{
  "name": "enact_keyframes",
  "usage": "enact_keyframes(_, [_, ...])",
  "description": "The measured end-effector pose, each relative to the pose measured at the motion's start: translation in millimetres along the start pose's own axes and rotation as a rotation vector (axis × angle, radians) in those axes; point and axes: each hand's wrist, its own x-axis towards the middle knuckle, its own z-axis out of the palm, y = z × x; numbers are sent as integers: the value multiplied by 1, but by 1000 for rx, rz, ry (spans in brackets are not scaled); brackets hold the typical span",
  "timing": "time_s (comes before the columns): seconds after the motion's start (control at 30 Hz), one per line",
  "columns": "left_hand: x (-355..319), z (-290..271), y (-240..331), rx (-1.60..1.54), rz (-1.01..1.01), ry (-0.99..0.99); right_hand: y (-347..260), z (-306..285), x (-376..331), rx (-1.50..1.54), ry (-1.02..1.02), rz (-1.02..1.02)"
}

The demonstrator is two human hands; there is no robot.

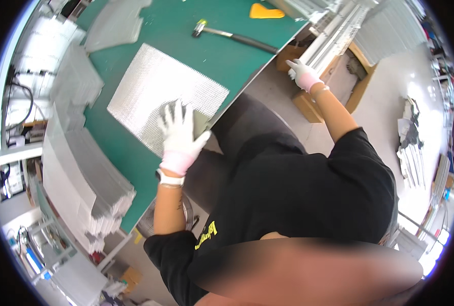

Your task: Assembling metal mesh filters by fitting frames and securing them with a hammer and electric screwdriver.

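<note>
My left hand (180,135), in a white glove with a pink cuff, lies with fingers spread on a silvery sheet with a fine ridged or mesh-like texture (153,89). The sheet rests on the green tabletop, one corner near its front edge. Beneath that hand is a darker greyish patch, partly covered by the fingers. Off the table to the right, my right hand (305,77), gloved the same way, has its fingers stretched out and apart. It is beside the near end of a bundle of long silvery metal strips (334,43); whether it touches them is unclear.
A hammer (232,35) with a dark grip and a yellow-orange flat piece (266,11) lie on the green table (171,25). Stacked pale ridged sheets (74,168) line the left side. Below the strips stands an open cardboard box (362,92). Scrap strips (411,145) lie on the floor.
</note>
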Motion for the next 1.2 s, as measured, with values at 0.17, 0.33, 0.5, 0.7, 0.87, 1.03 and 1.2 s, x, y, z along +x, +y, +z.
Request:
enact_keyframes(0.17, [11, 3, -42, -35, -18, 64, 25, -21, 24, -252, -193, -224])
enact_keyframes(0.33, [-5, 15, 49, -599, 476, 428, -37, -73, -2, -84, 29, -628])
enact_keyframes(0.5, [13, 55, 123, -1674, 1, -235, -184, -114, -104, 376, 144, -1109])
enact_keyframes(0.7, [19, 11, 72, -1178, 251, 564, -219, -65, -137, 1575, -528, -495])
enact_keyframes(0.87, [-74, -78, -12, -1172, 612, 916, -160, -85, -55, 2742, -215, -86])
enact_keyframes(1.03, [-151, -79, -26, -1083, -77, 815, -98, -169, -35, 2532, 437, -132])
enact_keyframes(1.2, [-167, -12, 10, -1207, -585, 372, -116, -224, -37, 2318, 330, -752])
